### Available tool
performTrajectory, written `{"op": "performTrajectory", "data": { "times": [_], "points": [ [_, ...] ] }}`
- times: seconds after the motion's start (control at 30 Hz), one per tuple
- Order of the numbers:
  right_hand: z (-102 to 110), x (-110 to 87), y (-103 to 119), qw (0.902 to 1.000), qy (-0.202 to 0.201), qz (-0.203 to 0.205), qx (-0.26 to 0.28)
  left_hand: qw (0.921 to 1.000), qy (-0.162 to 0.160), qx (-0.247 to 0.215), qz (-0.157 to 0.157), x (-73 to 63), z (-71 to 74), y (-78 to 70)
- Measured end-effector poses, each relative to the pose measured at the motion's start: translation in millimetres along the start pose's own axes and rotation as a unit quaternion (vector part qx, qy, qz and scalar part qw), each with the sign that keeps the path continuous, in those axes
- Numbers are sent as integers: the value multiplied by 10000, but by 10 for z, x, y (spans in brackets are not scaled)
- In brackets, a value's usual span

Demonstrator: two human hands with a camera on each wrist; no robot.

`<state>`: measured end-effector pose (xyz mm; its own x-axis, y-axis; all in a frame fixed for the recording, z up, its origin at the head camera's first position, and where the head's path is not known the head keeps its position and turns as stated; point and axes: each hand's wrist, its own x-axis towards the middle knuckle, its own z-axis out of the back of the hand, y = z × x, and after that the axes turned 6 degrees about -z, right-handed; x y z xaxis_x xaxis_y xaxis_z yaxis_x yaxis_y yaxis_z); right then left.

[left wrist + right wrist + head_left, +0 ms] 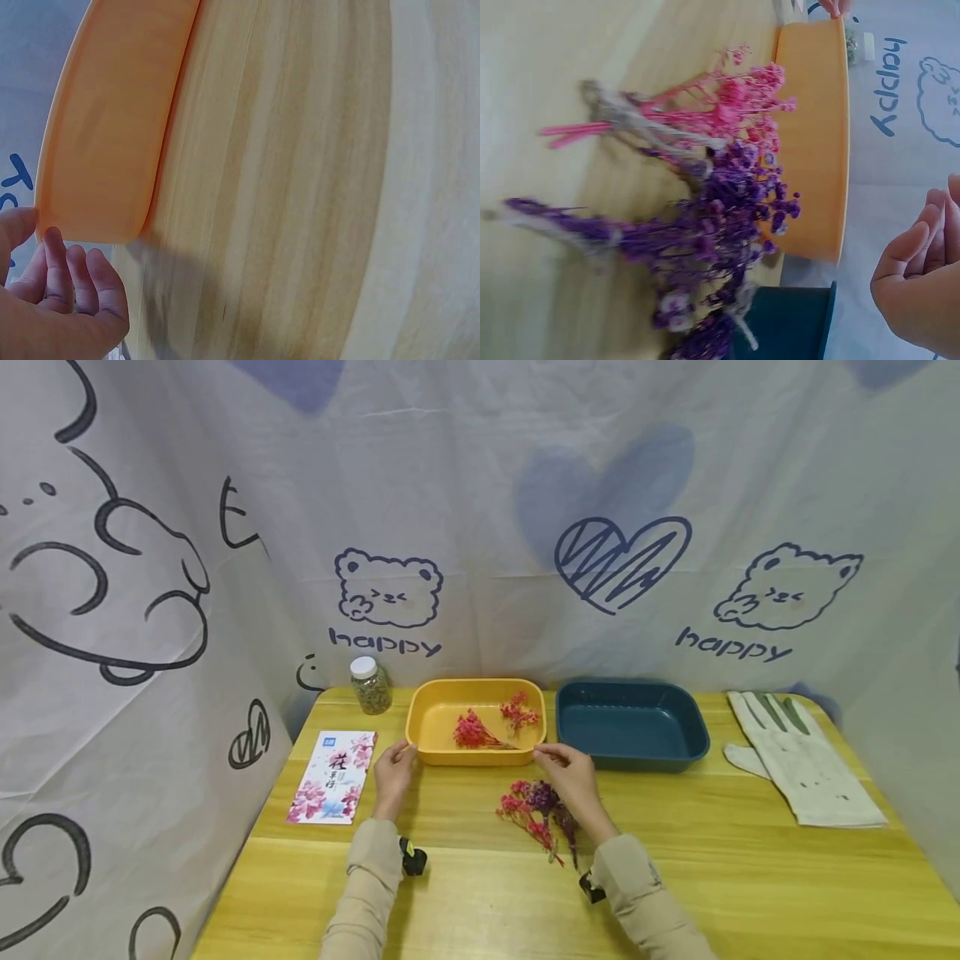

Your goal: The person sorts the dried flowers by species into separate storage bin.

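Two pink flower bunches (474,731) in yellow tray (480,759) | left fingers (58,270) pinching that tray | right fingers (909,247): cannot tell

Pink flowers (742,101) and purple flowers (727,202) lie before an orange tray (817,135), the right hand (922,277) nearby, fingers (906,244) bent.

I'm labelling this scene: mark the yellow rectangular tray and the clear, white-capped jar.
Yellow rectangular tray (478,759): head view, front outer wall.
Clear, white-capped jar (372,695): head view, middle of its body.
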<state>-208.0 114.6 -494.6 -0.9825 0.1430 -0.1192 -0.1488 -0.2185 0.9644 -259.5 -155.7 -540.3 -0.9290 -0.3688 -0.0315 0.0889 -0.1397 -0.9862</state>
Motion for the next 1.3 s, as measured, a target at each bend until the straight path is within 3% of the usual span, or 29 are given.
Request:
{"op": "performTrajectory", "data": {
  "times": [0.3, 0.63, 0.83, 1.0, 1.17, 1.3],
  "points": [
    [71, -245, -174, 9994, -129, -173, -275, 10000, 59, 38, 61, -14, 3, -26],
    [50, -484, -433, 9977, -68, 105, -668, 10000, 16, 39, 58, -15, 0, -29],
    [65, -612, -568, 9953, 0, -54, -967, 10000, 42, -20, 50, -17, 8, -41],
    [52, -668, -651, 9938, 60, -86, -1108, 10000, 37, -26, 34, -4, 5, -28],
    [42, -685, -718, 9922, 32, 71, -1243, 9996, 20, -193, -218, 21, 3, 38],
    [44, -680, -762, 9916, 58, 107, -1284, 9997, 18, -194, -161, 16, 3, 36]
  ]
}}
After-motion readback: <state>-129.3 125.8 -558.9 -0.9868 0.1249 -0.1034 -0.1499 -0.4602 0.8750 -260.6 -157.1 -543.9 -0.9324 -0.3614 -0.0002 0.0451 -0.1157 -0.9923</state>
